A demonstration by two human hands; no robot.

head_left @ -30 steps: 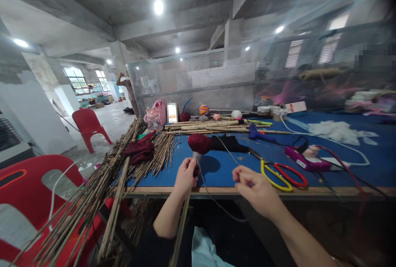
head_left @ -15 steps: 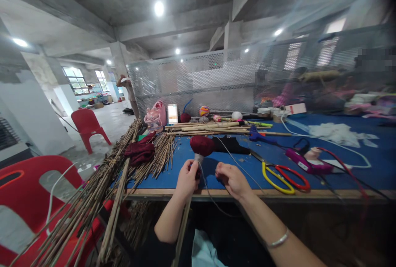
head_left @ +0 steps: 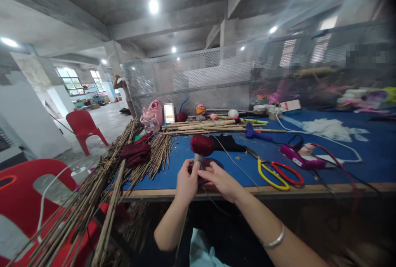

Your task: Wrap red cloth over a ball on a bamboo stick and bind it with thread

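A round dark red cloth head (head_left: 202, 146) tops a stick standing upright before me, its neck bound with turns of grey cord (head_left: 198, 158). My left hand (head_left: 187, 179) is closed around the stick just below that binding. Close against it, my right hand (head_left: 221, 179) pinches the cord at the neck, and a loose length dangles below its fingers. Most of the stick is hidden by my hands. Black cloth (head_left: 229, 142) lies behind the head. To the right, long scissors (head_left: 274, 172) with one yellow and one red handle rest on the blue tabletop (head_left: 173, 176).
Bundled thin sticks (head_left: 89, 192) and dark red cloth (head_left: 136, 153) cover the left side, beside a red chair (head_left: 34, 184). Bamboo rods (head_left: 207, 126) lie at the back. A purple device (head_left: 301, 159), wires and white material (head_left: 332, 128) occupy the right. A person (head_left: 125, 93) stands far off.
My right hand has moved left from beside the stick to its neck, now meeting my left hand. The left hand keeps its hold. The view has shifted slightly.
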